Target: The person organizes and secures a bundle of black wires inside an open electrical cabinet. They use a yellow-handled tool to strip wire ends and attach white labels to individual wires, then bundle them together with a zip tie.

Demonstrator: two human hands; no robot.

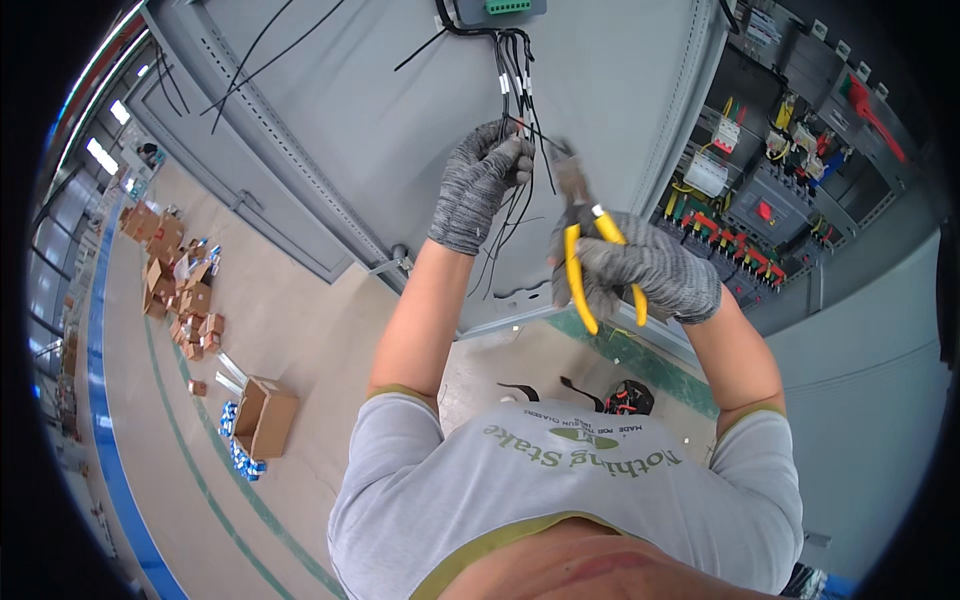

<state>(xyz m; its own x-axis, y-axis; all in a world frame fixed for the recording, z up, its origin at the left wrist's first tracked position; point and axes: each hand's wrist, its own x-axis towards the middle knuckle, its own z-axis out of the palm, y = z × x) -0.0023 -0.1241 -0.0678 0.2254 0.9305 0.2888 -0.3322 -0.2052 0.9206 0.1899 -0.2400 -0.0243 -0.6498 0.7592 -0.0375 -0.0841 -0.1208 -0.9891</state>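
Both my hands wear grey knit gloves. My left hand [478, 178] is closed, its thumb and fingers pinching thin black wires [509, 95] that hang from a bundle above. White sleeves sit on several of these wires, and their loose ends dangle below the hand. My right hand [640, 265] grips a pair of pliers [577, 265] with yellow handles. The jaws point up toward the wires, just right of my left hand; whether they touch a wire I cannot tell. A grey cabinet door panel [400, 110] stands behind the wires.
A device with a green terminal block [508, 6] is mounted above the bundle. At right, the open cabinet holds breakers [770, 210] and colourful wiring. Cardboard boxes [265, 418] lie on the floor at left. A small black and red object [629, 398] is by my feet.
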